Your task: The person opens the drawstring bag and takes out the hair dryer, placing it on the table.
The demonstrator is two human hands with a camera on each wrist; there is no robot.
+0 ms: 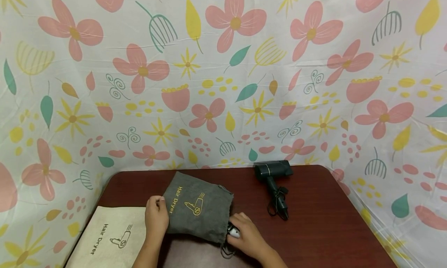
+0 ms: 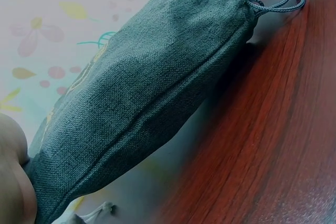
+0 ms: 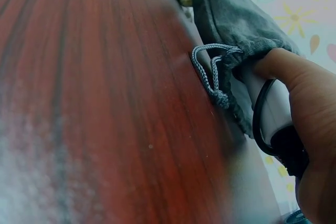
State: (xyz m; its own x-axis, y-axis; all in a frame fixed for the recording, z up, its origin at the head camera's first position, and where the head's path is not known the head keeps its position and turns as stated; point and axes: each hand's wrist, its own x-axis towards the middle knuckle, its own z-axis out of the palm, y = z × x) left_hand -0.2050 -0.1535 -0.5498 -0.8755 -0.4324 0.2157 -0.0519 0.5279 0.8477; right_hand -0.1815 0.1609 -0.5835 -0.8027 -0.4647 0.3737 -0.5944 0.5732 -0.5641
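Observation:
A grey drawstring bag (image 1: 206, 221) printed "Hair Dryer" is held above the table, bulging in the left wrist view. My left hand (image 1: 156, 215) grips its closed left end. At the bag's mouth on the right, my right hand (image 1: 247, 234) holds a white hair dryer (image 3: 275, 108) by its handle, with a black cord (image 3: 258, 121) looped against it. The rest of that dryer is hidden inside the bag and behind the fingers. A knotted drawstring (image 3: 217, 77) hangs from the mouth.
A black hair dryer (image 1: 274, 171) with its cord bundled lies at the back right of the dark red table (image 1: 324, 221). On the left lies a cream bag (image 1: 92, 229), also printed "Hair Dryer". Behind the table hangs a flowered curtain (image 1: 223, 85).

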